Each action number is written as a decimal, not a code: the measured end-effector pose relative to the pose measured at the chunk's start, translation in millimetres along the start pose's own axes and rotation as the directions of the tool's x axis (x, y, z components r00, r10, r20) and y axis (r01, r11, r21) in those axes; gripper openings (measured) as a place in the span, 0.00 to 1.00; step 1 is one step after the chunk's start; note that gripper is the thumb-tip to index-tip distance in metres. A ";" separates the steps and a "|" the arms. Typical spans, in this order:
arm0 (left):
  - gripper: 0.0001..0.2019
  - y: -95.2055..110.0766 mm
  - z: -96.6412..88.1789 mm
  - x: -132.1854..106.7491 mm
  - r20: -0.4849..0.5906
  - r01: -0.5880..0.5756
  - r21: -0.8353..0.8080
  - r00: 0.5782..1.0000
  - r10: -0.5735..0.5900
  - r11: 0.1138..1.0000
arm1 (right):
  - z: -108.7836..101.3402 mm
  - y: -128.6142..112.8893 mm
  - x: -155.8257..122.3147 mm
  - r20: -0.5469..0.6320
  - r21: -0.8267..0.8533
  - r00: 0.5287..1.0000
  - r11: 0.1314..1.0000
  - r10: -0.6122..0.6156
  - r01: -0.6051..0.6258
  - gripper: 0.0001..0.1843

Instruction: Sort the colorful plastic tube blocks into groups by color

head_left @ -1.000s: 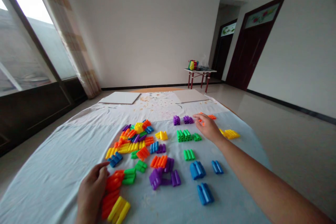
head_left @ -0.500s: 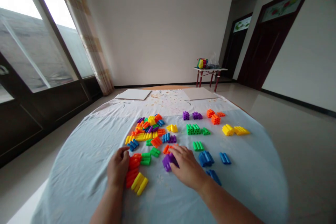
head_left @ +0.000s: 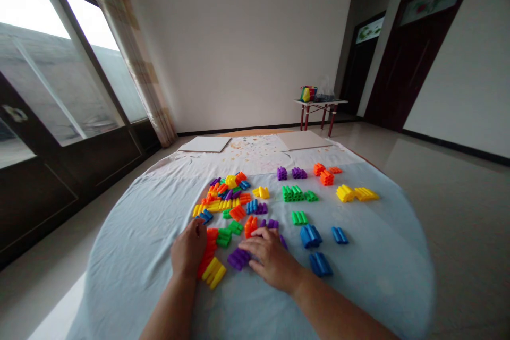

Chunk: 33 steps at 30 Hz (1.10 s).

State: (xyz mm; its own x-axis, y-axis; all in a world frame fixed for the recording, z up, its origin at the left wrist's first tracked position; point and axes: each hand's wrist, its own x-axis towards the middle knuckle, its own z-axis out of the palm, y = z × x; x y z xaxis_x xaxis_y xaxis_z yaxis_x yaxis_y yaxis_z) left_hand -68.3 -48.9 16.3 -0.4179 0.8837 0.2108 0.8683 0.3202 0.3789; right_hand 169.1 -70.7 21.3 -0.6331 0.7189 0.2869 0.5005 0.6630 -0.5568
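Note:
My left hand (head_left: 189, 248) rests on the cloth with its fingers curled in; whatever they may hold is hidden. Beside it lie orange tube-shaped building blocks (head_left: 207, 252), a blue block (head_left: 205, 216) at the fingertips and a yellow block (head_left: 214, 273). My right hand (head_left: 271, 257) reaches in with fingers stretched out, index finger and thumb against a purple block (head_left: 238, 258). Just beyond its fingers an orange block (head_left: 251, 226) stands near another purple block (head_left: 270, 223). Part of a further purple piece (head_left: 283, 242) shows behind the hand.
A mixed pile of blocks (head_left: 229, 191) lies ahead on the left. Sorted by colour on the right are green (head_left: 292, 193), blue (head_left: 311, 236), yellow (head_left: 346, 193) and orange (head_left: 326, 177) blocks. Two flat boards (head_left: 205, 144) lie at the table's far end.
My right hand has moved left, and the purple block at its fingers now lies farther left and nearer me. My left hand has shifted slightly right. More purple pieces show around the right hand.

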 end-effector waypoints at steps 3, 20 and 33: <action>0.19 6.7 -3.2 -1.3 0.044 -0.022 0.058 0.999 0.019 0.998 | 3.0 1.0 0.6 0.033 -0.048 0.998 0.998 -0.049 0.050 0.13; 0.18 -8.4 -9.9 9.0 0.364 0.086 -0.123 0.931 -0.036 0.989 | 2.0 -7.5 1.1 0.013 -0.199 1.000 0.980 0.013 -0.010 0.18; 0.22 -9.8 -18.4 8.0 0.162 0.144 -0.138 0.979 -0.121 0.980 | -11.4 -14.2 -6.7 0.212 -0.139 0.970 0.979 -0.117 0.149 0.19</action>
State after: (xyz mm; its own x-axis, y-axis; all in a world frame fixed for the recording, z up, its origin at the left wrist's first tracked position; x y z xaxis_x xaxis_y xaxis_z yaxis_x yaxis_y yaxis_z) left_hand -85.0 -51.2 30.8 -0.4712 0.8819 0.0150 0.7536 0.3937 0.5264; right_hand 172.9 -82.6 36.2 -0.7983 0.5753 0.1781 0.4778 0.7851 -0.3942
